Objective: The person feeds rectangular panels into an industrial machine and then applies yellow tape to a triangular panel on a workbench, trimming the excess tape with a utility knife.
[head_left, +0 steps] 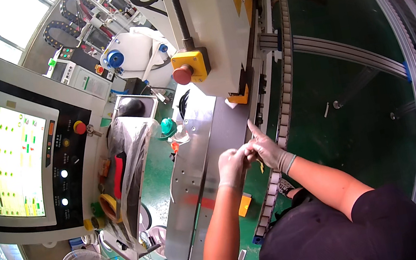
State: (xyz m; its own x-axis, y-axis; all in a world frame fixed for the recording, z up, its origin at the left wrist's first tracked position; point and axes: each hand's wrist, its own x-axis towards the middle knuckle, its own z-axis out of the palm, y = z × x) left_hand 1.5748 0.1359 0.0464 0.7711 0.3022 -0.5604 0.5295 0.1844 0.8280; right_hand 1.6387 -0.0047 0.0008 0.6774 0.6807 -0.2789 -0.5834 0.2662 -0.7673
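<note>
I have both forearms up from the lower edge, bare below short black sleeves. My left hand (231, 165) wears a thin pale glove, its wrist straight, its fingers curled and bunched toward the other hand. My right hand (266, 150), gloved too, comes in from the right with the elbow bent; its index finger sticks up straight while the other fingers fold inward. The fingertips of the two hands touch. I cannot tell whether they pinch anything.
</note>
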